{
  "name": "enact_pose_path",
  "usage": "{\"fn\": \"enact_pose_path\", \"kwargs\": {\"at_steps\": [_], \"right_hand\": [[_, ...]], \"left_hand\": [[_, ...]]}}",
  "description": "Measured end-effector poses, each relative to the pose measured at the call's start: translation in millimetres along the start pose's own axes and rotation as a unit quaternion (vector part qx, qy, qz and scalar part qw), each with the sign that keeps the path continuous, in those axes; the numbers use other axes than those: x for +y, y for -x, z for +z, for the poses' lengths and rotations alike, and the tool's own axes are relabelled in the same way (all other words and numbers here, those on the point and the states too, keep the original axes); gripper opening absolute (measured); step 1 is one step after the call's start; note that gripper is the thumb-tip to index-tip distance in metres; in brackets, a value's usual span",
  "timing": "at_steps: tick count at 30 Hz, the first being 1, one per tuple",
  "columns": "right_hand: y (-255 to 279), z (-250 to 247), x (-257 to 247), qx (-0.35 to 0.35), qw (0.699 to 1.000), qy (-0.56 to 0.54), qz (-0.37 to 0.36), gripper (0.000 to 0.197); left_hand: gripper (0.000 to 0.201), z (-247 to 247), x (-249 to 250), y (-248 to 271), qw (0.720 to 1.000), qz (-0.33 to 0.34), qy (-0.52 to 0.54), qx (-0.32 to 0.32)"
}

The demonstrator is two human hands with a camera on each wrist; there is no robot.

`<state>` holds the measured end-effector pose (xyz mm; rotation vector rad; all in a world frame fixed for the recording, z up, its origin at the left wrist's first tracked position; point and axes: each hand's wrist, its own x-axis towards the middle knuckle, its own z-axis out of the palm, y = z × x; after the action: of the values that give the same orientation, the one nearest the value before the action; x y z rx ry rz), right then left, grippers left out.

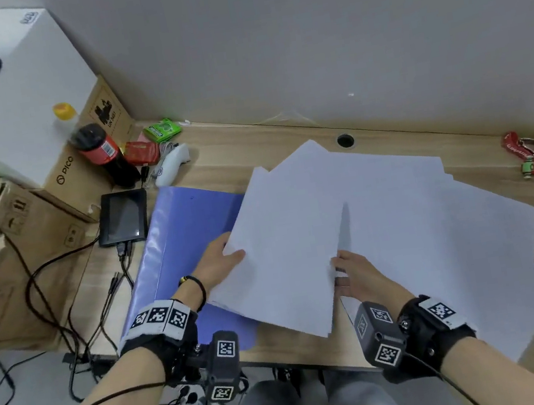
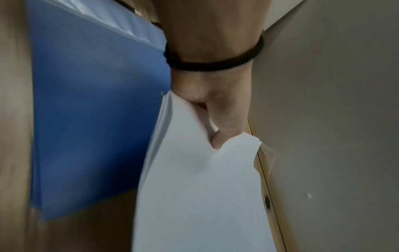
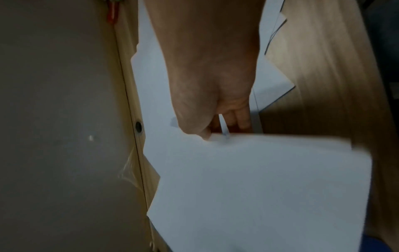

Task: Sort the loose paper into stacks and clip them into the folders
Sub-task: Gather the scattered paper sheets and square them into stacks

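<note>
My right hand [image 1: 356,275] pinches the near edge of a gathered stack [image 1: 287,258], thumb on top; my left hand [image 1: 219,261] grips its far-left side over the blue folder [image 1: 175,250]; beyond, loose sheets [image 1: 416,214] wait; I judge squaring comes next.

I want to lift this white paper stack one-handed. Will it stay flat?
Probably not: the white paper stack already curves near the left hand and looks floppy. Its sheets may fan or slide. The right hand steadies its other edge.
</note>
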<state>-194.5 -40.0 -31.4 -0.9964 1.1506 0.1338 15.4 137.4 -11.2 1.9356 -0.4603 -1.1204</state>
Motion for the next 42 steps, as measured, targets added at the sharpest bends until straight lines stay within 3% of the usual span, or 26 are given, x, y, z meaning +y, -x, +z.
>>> {"fn": "enact_pose_path", "kwargs": {"at_steps": [3, 7, 10, 12, 14, 17, 19, 21, 24, 27, 30, 32, 35, 39, 42], "right_hand": [[2, 12, -7, -0.038, 0.999, 0.004, -0.027, 0.017], [-6, 0, -4, -0.029, 0.999, -0.003, -0.024, 0.019], [-8, -18, 5, 0.005, 1.000, -0.009, -0.009, 0.016], [-9, -34, 11, 0.040, 0.999, -0.015, 0.001, 0.015], [-8, -49, 17, 0.077, 0.997, -0.030, 0.005, 0.015], [-1, -69, 25, 0.108, 0.992, -0.064, 0.005, 0.016], [5, -84, 30, 0.123, 0.989, -0.080, 0.005, 0.014], [10, -100, 37, 0.141, 0.986, -0.092, 0.003, 0.014], [20, -124, 47, 0.182, 0.978, -0.106, -0.001, 0.019], [28, -145, 59, 0.214, 0.969, -0.124, -0.013, 0.025], [29, -153, 62, 0.250, 0.960, -0.124, -0.027, 0.040], [25, -152, 57, 0.279, 0.954, -0.108, -0.039, 0.048], [16, -142, 45, 0.297, 0.950, -0.078, -0.053, 0.055], [-9, -123, 21, 0.267, 0.963, -0.005, -0.027, 0.063], [-25, -100, 7, 0.230, 0.972, 0.041, -0.013, 0.052]], "left_hand": [[0.028, -37, -15, -1, 0.994, 0.010, -0.020, 0.107], [0.043, -76, -39, 2, 0.977, -0.041, -0.079, 0.194], [0.060, -84, -49, -1, 0.941, -0.086, -0.166, 0.283], [0.059, -72, -43, -7, 0.920, -0.071, -0.207, 0.324], [0.048, -50, -28, -18, 0.954, -0.007, -0.125, 0.273], [0.036, -2, -2, -36, 0.998, 0.010, -0.022, 0.064], [0.039, 31, 11, -46, 0.997, -0.013, -0.046, -0.058], [0.050, 60, 17, -55, 0.990, -0.028, -0.086, -0.110], [0.060, 91, 13, -71, 0.979, -0.038, -0.165, -0.116], [0.055, 111, 9, -80, 0.940, -0.012, -0.313, -0.138], [0.047, 126, 16, -77, 0.923, -0.002, -0.336, -0.189], [0.044, 130, 19, -77, 0.949, 0.012, -0.263, -0.173], [0.040, 121, 27, -74, 0.994, 0.001, -0.096, -0.048], [0.046, 98, 23, -79, 0.998, -0.069, -0.005, 0.013], [0.024, 86, 8, -82, 0.992, -0.120, 0.041, 0.014]]}}
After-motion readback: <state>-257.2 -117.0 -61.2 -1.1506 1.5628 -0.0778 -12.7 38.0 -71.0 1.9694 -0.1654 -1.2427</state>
